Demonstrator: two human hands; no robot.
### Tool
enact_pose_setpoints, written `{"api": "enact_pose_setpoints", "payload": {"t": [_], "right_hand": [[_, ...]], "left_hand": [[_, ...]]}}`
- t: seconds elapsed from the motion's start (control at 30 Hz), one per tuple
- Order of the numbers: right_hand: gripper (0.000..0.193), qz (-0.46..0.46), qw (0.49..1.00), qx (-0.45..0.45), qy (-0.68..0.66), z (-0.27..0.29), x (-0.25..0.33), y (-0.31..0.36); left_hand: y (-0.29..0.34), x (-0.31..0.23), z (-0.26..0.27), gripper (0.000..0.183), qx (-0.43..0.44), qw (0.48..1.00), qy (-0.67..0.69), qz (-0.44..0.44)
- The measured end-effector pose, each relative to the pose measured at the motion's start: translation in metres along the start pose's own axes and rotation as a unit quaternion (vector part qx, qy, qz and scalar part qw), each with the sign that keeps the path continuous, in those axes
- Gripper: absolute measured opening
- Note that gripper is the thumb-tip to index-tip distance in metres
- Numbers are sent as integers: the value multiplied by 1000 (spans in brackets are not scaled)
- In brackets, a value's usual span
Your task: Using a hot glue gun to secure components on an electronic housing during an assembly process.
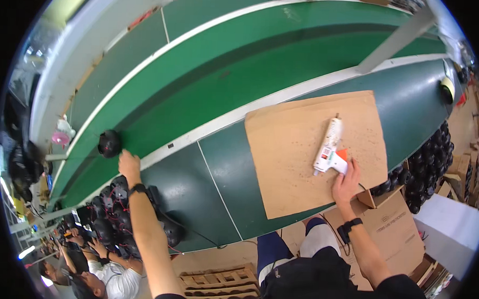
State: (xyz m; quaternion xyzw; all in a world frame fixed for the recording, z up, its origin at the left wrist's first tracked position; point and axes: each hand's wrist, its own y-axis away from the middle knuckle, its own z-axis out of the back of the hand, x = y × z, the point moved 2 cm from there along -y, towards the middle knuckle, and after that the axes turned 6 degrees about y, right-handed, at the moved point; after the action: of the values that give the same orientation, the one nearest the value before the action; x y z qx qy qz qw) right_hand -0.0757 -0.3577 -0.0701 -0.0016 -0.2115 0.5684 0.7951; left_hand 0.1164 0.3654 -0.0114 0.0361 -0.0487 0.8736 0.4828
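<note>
On the green conveyor belt at the left lies a round black housing [110, 144]. My left hand [129, 165] reaches over the belt's near rail, its fingertips close beside the housing, fingers loosely bent and apart with nothing seen in them. A white hot glue gun [328, 144] with an orange trigger is over a brown cardboard sheet [284, 151], nozzle pointing away from me. My right hand [345, 186] has its fingers closed round the end of the gun's handle. Small dark specks mark the cardboard around the gun.
Several black housings with red wires [108, 213] crowd the left end of the dark green table [225, 175]. More black round parts [426, 161] are stacked at the right, above cardboard boxes [387, 233]. A grey post [396, 41] rises beyond the cardboard. Other people [113, 277] work at lower left.
</note>
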Motion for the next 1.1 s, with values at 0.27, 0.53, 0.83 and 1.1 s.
{"api": "enact_pose_setpoints", "payload": {"t": [0.27,0.53,0.83,1.1], "right_hand": [[48,27,1000,-4,-2,-3,2,0],[49,24,999,-5,22,-5,4,-2],[50,22,999,-2,39,-3,2,0],[51,2,1000,-2,31,1,3,-2]], "left_hand": [[-62,23,-31,84,-97,995,32,-7],[-103,47,-35,81,-107,992,45,52],[-102,-20,12,54,33,995,7,-96],[175,-239,108,34,167,837,230,-467]]}}
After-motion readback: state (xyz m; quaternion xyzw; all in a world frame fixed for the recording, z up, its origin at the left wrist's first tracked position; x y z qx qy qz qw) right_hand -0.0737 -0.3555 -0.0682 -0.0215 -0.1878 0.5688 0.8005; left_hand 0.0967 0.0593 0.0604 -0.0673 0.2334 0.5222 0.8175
